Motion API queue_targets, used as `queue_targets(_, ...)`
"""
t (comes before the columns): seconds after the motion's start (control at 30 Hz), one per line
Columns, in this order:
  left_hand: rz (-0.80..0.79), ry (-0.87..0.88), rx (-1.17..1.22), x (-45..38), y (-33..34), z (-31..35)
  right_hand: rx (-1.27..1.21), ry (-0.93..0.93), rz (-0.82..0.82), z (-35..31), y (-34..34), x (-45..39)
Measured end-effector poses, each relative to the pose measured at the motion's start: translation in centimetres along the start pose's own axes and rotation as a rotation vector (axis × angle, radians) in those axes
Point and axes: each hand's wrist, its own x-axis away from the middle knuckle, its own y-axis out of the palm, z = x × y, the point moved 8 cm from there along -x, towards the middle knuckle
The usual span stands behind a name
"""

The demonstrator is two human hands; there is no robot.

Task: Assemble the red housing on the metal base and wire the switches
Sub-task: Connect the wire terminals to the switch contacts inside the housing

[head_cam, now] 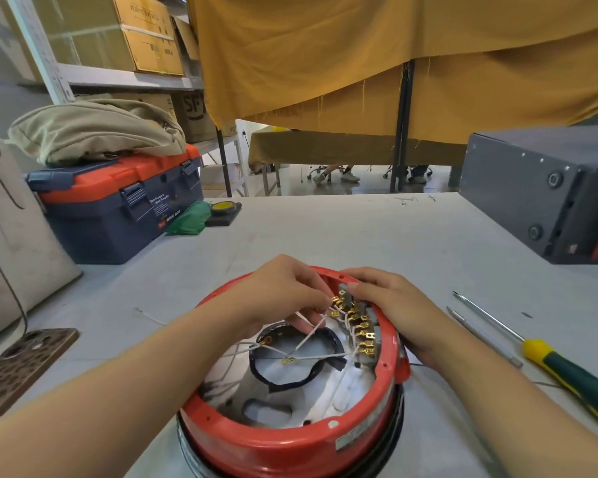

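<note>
Grey desk (377, 236) carries the red housing (290, 439), already seated on the metal base (194, 457). Left hand (283, 291) pinches a brass connector (334, 299) at the switches (351, 300); right hand (397, 305) grips the rim, fingers curled. Best push the connector straight onto its tab, housing braced so nothing bends.

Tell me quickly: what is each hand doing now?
Left hand: pinches a small brass wire terminal.
Right hand: fingers curled over the round red plastic housing rim.
</note>
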Motion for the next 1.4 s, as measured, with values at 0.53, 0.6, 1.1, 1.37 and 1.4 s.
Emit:
queue_targets(0.53,-0.087,-0.03,0.006,-1.2,1.1,0.5,0.172,-0.014,0.245,-0.1,-2.2,-0.1)
queue_targets(0.6,-0.107,-0.038,0.027,-1.3,1.4,0.1,0.171,0.003,0.245,0.0,-2.5,-0.1)
queue_targets(1.1,-0.168,-0.111,0.247,-1.7,2.7,-1.1,0.064,0.099,0.185,0.7,-2.0,0.0)
queue_targets(1.37,-0.184,-0.141,0.267,-1.6,2.8,-1.3,0.15,0.035,0.21,0.2,-2.3,0.0)
queue_targets(1.4,-0.184,-0.142,0.269,-1.6,2.9,-1.3,0.153,0.03,0.21,0.2,-2.3,0.0)
